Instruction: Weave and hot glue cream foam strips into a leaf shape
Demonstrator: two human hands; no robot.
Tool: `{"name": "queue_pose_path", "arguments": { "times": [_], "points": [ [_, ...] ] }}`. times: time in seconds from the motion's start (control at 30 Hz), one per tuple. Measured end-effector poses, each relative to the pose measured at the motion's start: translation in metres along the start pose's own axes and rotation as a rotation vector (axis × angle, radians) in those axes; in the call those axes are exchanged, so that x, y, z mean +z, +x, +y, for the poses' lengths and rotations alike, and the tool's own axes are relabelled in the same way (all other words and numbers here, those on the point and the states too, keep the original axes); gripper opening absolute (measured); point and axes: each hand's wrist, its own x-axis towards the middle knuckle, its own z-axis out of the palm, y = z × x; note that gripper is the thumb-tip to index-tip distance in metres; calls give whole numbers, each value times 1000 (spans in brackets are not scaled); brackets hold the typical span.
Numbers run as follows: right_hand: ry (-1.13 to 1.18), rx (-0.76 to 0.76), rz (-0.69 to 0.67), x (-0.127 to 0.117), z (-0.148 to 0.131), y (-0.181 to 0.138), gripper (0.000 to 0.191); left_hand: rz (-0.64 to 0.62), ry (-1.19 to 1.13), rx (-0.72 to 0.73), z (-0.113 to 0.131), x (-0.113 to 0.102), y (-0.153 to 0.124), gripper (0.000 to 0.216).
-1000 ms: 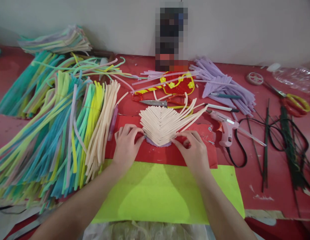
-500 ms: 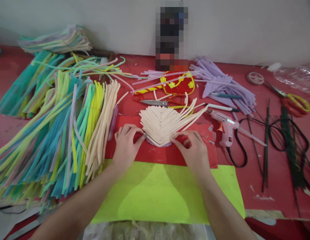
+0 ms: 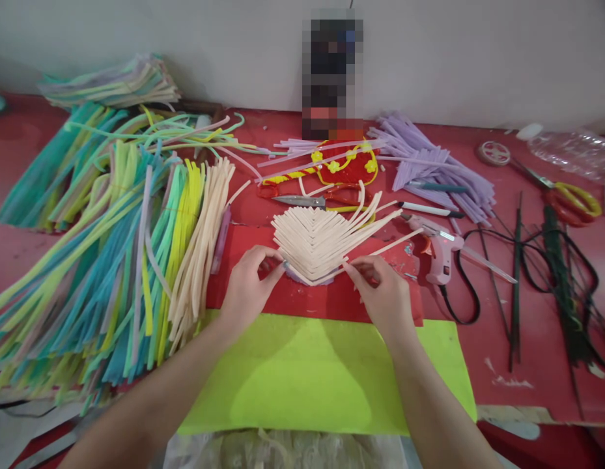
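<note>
A heart-shaped piece woven from cream strips (image 3: pixel 314 242) lies on a red sheet (image 3: pixel 307 301), with a lilac base peeking out under its lower tip. My left hand (image 3: pixel 247 285) presses its fingertips on the piece's lower left edge, fingers curled. My right hand (image 3: pixel 383 292) pinches one long cream strip (image 3: pixel 390 246) at the piece's lower right edge; the strip runs up and to the right toward the pink glue gun (image 3: pixel 436 249).
A lime-green sheet (image 3: pixel 326 374) lies in front of the red one. Bundles of coloured strips (image 3: pixel 111 247) fill the left side, lilac strips (image 3: pixel 429 166) the back right. Scissors (image 3: pixel 307 199) lie behind the piece. Dark wires (image 3: pixel 551 273) and red-yellow scissors (image 3: pixel 570 195) lie far right.
My right hand has shifted slightly right and lifted a single cream strip away from the piece's lower right edge. My left hand stays on the left edge.
</note>
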Motion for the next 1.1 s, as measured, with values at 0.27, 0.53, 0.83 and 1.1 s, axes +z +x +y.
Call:
{"name": "queue_pose_path", "arguments": {
  "times": [0.27, 0.53, 0.83, 1.1],
  "points": [
    [-13, -56, 2, 2, 0, -1, 18, 22, 219, 59, -1, 1, 1, 6],
    [-57, -170, 0, 4, 4, -1, 10, 24, 324, 78, -5, 5, 1, 2],
    [-41, -174, -11, 4, 6, -1, 11, 144, 556, 237, 2, 8, -11, 15],
    [-76, -171, 6, 6, 4, 0, 9, -142, 796, 423, 18, 35, -69, 72]
  ]
}}
